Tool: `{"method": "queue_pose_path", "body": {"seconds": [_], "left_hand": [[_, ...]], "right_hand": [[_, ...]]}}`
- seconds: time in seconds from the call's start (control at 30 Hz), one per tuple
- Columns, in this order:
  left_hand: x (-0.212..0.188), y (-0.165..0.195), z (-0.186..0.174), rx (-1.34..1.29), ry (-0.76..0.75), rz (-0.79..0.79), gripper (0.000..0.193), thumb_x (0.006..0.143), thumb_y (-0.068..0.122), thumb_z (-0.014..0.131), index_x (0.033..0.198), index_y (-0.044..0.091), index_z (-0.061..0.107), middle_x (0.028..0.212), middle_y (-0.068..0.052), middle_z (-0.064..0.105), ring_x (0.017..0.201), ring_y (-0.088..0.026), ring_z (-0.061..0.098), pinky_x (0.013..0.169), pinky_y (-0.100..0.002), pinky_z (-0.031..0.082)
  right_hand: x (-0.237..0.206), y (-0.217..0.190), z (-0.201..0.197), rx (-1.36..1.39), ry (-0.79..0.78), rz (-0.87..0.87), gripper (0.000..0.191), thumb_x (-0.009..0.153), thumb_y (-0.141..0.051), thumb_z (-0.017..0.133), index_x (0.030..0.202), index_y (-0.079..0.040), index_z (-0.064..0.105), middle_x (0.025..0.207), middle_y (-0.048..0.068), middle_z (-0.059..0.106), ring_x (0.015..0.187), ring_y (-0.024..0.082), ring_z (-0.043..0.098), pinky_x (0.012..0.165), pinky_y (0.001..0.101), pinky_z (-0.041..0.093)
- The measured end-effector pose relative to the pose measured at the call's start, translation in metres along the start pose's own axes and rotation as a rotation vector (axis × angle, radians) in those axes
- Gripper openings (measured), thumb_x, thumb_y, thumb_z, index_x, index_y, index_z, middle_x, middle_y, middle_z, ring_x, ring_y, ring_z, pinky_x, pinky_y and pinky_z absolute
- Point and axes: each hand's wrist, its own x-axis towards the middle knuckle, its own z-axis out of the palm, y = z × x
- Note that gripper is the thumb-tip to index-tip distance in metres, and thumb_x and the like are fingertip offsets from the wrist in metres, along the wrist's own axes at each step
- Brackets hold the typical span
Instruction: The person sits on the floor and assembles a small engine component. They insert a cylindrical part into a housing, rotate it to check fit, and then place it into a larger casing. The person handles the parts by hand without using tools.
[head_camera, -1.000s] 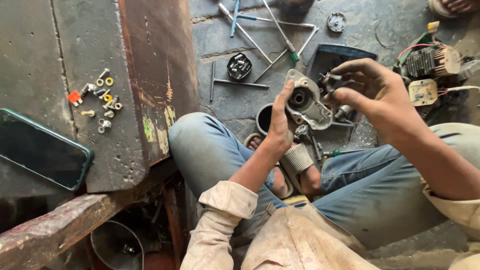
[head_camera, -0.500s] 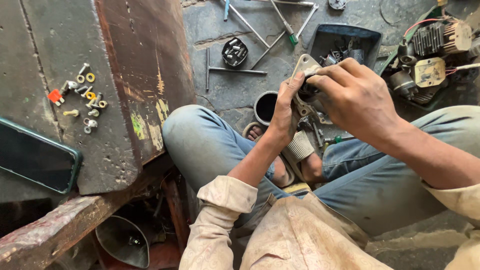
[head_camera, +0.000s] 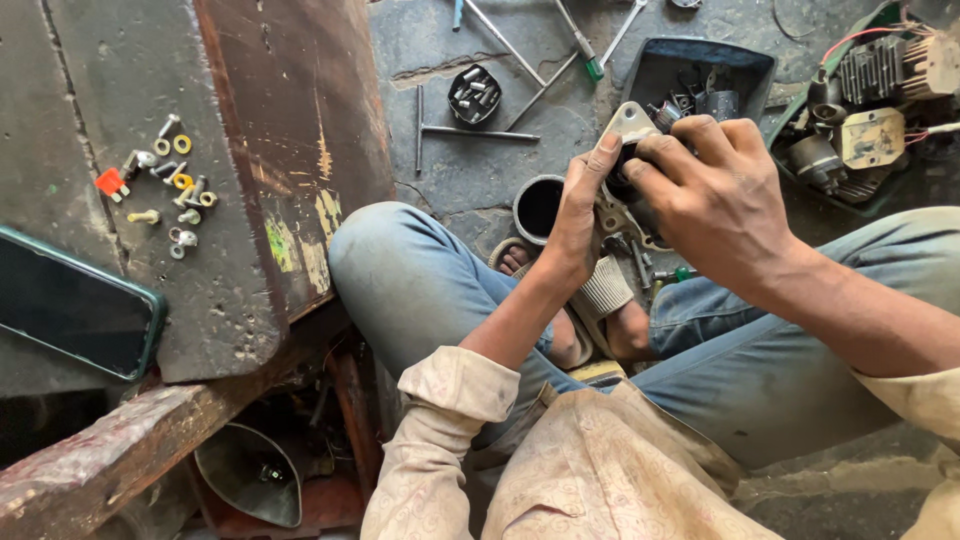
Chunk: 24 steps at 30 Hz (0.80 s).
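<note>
- Two hands are gripping one metal housing (head_camera: 628, 125) above the knees, over the concrete floor (head_camera: 440, 50)
- Left hand (head_camera: 578, 215) is bracing the housing from its near side, fingers extended and pressed together along the part
- Right hand (head_camera: 712, 195) is closing over the housing from above, fingers curled tightly around it and hiding most of it
- Black cup (head_camera: 538, 208) is sitting on the floor just beside the left wrist
- Dark tray (head_camera: 695, 62) of small parts is lying just beyond the housing
- Round dish (head_camera: 475, 95) of bolts is resting near long rods (head_camera: 478, 131)
- Green-tipped screwdriver (head_camera: 578, 42) is lying between dish and tray
- Wired motor parts (head_camera: 870, 105) are lying at far right
- Loose screws and washers (head_camera: 170, 185) are lying on a metal plate (head_camera: 130, 70), a phone (head_camera: 72, 305) just below them
</note>
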Motion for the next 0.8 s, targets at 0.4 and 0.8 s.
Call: {"method": "queue_pose_path", "body": {"seconds": [0.4,0.8], "left_hand": [[0.004,-0.001,-0.005,0.003,-0.026,0.048,0.055,0.1,0.048,0.067,0.128,0.002,0.055,0.106,-0.008,0.063,0.089,-0.013,0.065,0.072,-0.027,0.057],[0.009,-0.004,-0.008,0.025,0.046,0.048,0.056,0.098,0.048,0.066,0.129,0.004,0.051,0.11,-0.009,0.062,0.093,-0.013,0.066,0.076,-0.029,0.058]], "right_hand": [[-0.002,0.005,0.014,0.173,-0.05,0.072,0.021,0.085,-0.012,0.074,0.105,-0.011,0.078,0.11,0.0,0.071,0.108,0.024,0.06,0.088,0.0391,0.044],[-0.005,0.003,0.023,0.114,-0.005,0.086,0.023,0.087,-0.014,0.074,0.11,-0.008,0.075,0.114,0.002,0.068,0.109,0.024,0.059,0.087,0.0386,0.044]]}}
